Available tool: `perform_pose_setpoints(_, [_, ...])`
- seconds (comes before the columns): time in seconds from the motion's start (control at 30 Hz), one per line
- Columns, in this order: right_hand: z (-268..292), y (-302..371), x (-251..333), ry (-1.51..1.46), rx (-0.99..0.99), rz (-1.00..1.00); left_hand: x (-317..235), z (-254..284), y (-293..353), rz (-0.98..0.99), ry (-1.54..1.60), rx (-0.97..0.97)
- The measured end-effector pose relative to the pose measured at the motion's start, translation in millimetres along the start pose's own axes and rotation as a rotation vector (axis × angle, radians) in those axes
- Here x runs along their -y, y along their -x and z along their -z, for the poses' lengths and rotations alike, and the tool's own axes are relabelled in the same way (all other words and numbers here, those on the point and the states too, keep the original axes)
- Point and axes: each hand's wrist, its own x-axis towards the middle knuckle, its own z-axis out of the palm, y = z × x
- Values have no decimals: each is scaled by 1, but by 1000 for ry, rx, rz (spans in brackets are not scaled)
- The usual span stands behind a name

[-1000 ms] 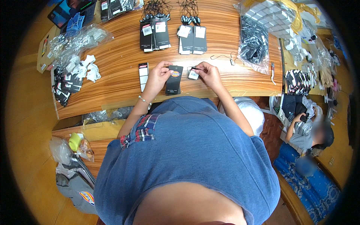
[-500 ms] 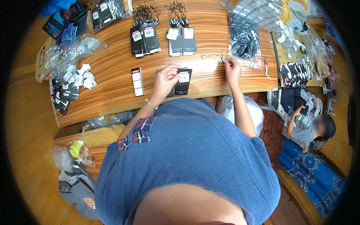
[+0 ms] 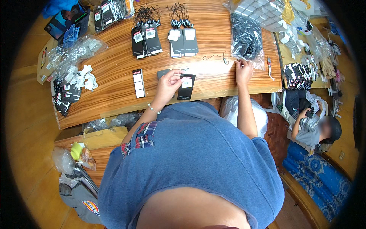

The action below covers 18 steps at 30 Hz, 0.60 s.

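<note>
My left hand [image 3: 170,83] pinches a black hang tag [image 3: 186,90] with a white sticker and a red band, tilted just above the table's near edge. Partly under that hand lies a grey tag [image 3: 163,73]. My right hand [image 3: 244,71] is by the lower edge of a clear bag [image 3: 247,38] of black hang-tag cords, fingertips pressed together; what they hold, if anything, is hidden. Left of those fingertips, a single thin black cord [image 3: 225,60] with a small fastener lies on the wood. Beside the left hand rests a strip of white stickers [image 3: 139,84] on dark backing.
At the far side lie corded black tags [image 3: 153,44] and corded grey tags [image 3: 190,44]. Red-handled pliers [image 3: 270,68] lie right of the bag. Crumpled paper [image 3: 90,81] and plastic cover the left side. Another person [image 3: 309,129] sits at the right.
My right hand has let go of the cord, which now lies on the table, and has shifted right to the bag's edge. My left hand still holds the black tag.
</note>
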Motion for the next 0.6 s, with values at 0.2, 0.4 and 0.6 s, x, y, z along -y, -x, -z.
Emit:
perform_pose_setpoints(0.2, [-16, -5, 2, 28, 24, -69, -2, -5, 1, 26, 14, 21])
perform_pose_setpoints(0.4, [19, 2, 13, -1065, 344, -218, -1, -1, -3, -34, 11, -2])
perform_pose_setpoints(0.6, [59, 4, 46, -1475, 453, -462, -11, -3, -9, -31, 5, 27])
